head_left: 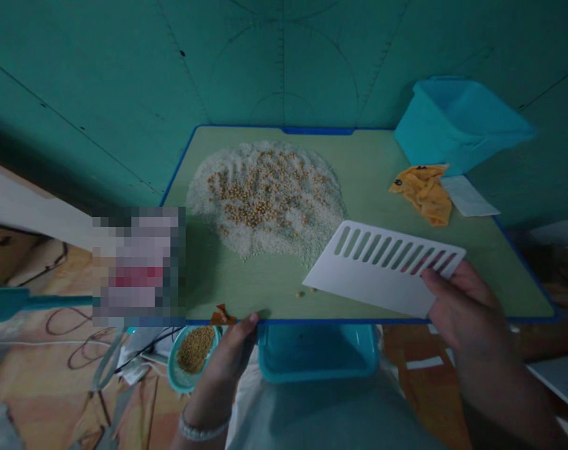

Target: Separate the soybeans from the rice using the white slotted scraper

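Note:
My right hand [471, 306] grips a white slotted plastic scraper [372, 284] by its right end, tilted over the front right of the green board [377, 194]. The scraper's left corner is near the edge of a spread heap of white rice [265, 240] with yellow soybeans [250, 209] scattered through its middle. A couple of loose soybeans [299, 294] lie in front of the scraper. My left hand [232, 350] is at the board's front edge, thumb on top and the other fingers mostly hidden below. An orange-brown scrap [222, 315] lies beside it.
Below the front edge sits a teal tray [317, 356] at my lap. A teal bowl of soybeans [194, 353] is at lower left. At the right stand a turquoise bin [433, 131], an orange cloth [427, 194] and a white packet [468, 197]. A pixelated patch hides something at left.

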`<state>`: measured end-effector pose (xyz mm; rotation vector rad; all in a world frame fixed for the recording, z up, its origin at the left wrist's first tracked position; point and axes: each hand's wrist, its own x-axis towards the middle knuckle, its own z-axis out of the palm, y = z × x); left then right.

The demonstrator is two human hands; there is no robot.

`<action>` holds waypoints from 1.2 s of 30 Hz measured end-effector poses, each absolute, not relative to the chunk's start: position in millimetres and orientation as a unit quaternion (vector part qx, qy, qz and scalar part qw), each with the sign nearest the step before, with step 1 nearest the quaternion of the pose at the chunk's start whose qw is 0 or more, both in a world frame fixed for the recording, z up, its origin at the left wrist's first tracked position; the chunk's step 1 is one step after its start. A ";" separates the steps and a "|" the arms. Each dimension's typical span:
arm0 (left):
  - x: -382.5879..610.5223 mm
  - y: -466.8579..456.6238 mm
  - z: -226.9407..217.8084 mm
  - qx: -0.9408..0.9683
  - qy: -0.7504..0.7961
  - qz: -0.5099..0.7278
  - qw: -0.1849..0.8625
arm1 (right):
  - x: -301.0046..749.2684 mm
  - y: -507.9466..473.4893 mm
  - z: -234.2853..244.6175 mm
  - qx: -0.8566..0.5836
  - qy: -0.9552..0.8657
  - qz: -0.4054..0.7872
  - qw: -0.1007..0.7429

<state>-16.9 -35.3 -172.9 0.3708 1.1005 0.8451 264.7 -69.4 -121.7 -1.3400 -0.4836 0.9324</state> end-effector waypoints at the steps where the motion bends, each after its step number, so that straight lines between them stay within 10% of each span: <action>1: -16.9 -35.5 -173.3 0.170 0.500 0.393 0.753 | 265.1 -70.9 -122.5 -0.590 -0.216 0.417 0.657; 36: -23.5 -33.9 -159.4 0.140 0.535 0.322 0.768 | 253.3 -60.1 -124.8 -0.568 -0.282 0.471 0.614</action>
